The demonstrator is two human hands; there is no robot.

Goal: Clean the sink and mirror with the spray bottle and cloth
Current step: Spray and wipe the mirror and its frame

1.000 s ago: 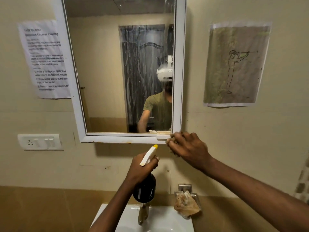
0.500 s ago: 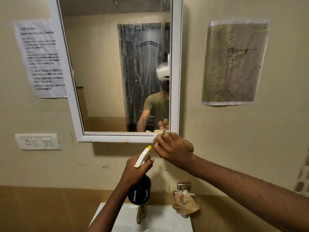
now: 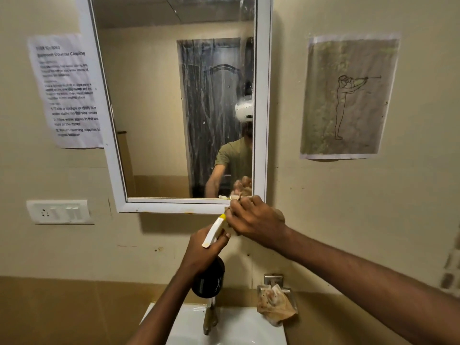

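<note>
Beige bathroom wall with streaked mirror [image 3: 174,108] over white sink [image 3: 231,327]. Left hand [image 3: 202,250] gripping spray bottle [image 3: 210,275]; right hand [image 3: 256,220] curled around cloth [image 3: 227,209] (barely visible) at frame corner.

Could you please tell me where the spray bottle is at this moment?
In the head view the spray bottle is low at centre, held in the left hand above the tap, its yellow-tipped nozzle just below the mirror's bottom-right corner, beside the right hand.

- A bathroom: white-framed mirror [image 3: 174,108] on a beige wall.
- White sink [image 3: 236,327] and tap [image 3: 210,317] below the mirror.
- Soap dish [image 3: 275,292] right of the tap.
</note>
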